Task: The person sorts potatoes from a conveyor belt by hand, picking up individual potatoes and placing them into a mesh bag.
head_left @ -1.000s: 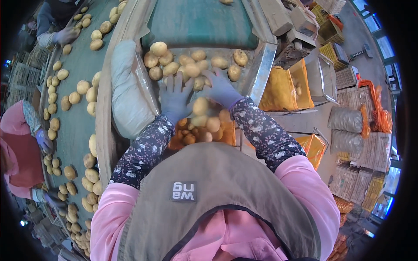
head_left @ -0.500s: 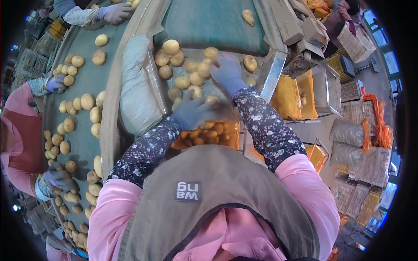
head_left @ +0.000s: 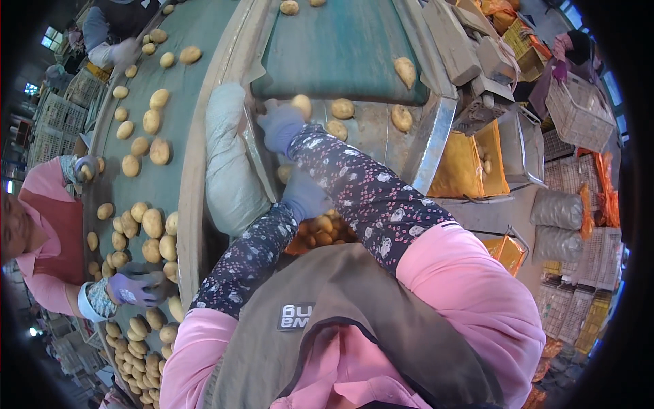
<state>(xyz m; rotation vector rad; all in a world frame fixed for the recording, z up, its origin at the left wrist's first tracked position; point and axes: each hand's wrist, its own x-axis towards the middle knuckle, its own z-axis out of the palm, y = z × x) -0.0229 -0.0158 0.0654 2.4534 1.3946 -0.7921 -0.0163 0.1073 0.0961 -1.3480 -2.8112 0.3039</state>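
My right hand, in a grey-violet glove, reaches across to the left side of the metal chute. Its fingers are apart, near the side wall and a potato. Closer to me, my left hand in a matching glove is over the chute's lower end, blurred, fingers stretched out. One potato lies between the hands. Further right on the chute are more potatoes, one of them beside the right wall. Beneath my left hand, several potatoes fill an orange bag, partly hidden by my arms.
A green belt feeds the chute from above. A padded roll covers the left rail. Further left, a co-worker's gloved hand is over another potato-covered belt. Orange mesh bags and crates stand at right.
My right hand has swept leftward across the chute, and my left hand has moved slightly down. Most of the potato cluster has left the chute. More potatoes appear at the belt's top.
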